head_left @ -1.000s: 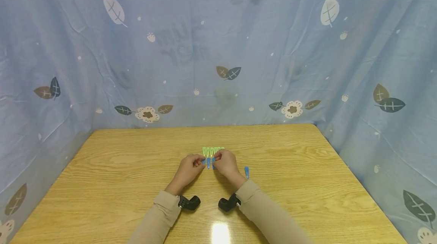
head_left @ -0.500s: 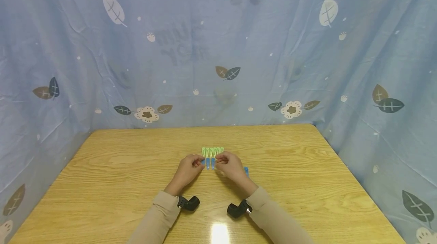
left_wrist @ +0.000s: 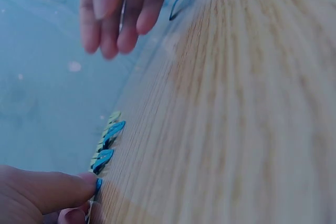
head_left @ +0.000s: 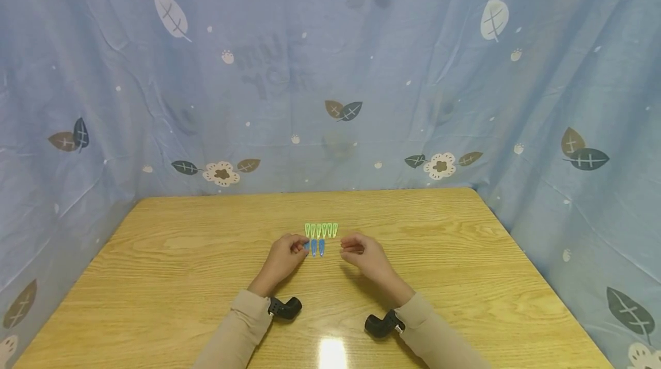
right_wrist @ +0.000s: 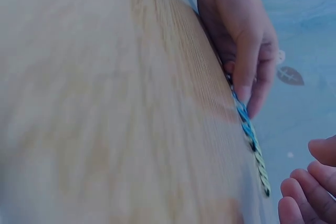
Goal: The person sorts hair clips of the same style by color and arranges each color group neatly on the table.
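Observation:
Several green snap hair clips (head_left: 321, 230) lie side by side in a row on the table. In front of them are blue hair clips (head_left: 314, 248), with another blue clip (head_left: 322, 248) to the right. My left hand (head_left: 284, 257) pinches the leftmost blue clip (left_wrist: 98, 184) between thumb and fingers, covering part of it. My right hand (head_left: 369, 257) hovers to the right of the rows, fingers loosely bent, holding nothing. One more blue clip (left_wrist: 182, 1) lies apart, beyond the right hand in the left wrist view; the right hand hides it in the head view.
The wooden table (head_left: 206, 231) carries a bright light reflection near its front. A blue patterned curtain (head_left: 279, 145) hangs behind and along both sides. Each wrist wears a black camera mount, seen on the left (head_left: 286, 307) and on the right (head_left: 382, 324).
My right hand has let go of the third blue clip and moved right, away from the row, covering the separate blue clip. My left hand has stayed on the leftmost blue clip.

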`<state>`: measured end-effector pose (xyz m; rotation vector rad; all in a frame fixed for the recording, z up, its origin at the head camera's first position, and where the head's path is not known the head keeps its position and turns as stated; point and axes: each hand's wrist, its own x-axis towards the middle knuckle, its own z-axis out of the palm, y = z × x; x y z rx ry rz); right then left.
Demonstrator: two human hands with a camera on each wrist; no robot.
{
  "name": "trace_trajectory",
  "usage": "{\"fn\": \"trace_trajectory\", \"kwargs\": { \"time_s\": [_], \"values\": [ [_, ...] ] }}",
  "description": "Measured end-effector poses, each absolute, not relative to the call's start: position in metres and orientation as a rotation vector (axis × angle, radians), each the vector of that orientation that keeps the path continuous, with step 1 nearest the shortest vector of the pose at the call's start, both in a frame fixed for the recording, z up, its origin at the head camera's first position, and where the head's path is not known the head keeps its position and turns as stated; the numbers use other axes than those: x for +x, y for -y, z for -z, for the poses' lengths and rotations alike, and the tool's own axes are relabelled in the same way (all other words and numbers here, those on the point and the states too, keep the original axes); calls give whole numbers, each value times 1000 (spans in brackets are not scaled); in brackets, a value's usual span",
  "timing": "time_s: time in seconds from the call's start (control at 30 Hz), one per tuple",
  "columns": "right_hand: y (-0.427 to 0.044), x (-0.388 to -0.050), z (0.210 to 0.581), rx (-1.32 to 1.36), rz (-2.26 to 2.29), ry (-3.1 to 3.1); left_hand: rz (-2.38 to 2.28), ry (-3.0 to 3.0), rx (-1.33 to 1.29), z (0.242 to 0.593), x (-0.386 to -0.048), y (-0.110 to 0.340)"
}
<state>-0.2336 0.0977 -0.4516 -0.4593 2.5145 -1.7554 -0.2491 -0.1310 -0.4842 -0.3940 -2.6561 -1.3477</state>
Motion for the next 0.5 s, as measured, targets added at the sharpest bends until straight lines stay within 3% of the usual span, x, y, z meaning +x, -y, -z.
{"fn": "trace_trajectory", "kwargs": {
  "time_s": [0.17, 0.5],
  "values": [
    [-112, -222, 439, -420, 1737, -2546, 1356, 2660, -391, 485, -250, 131],
    [-143, -221, 460, -422, 1749, -2562, 1350, 2660, -405, 484, -249, 132]
  ]
}}
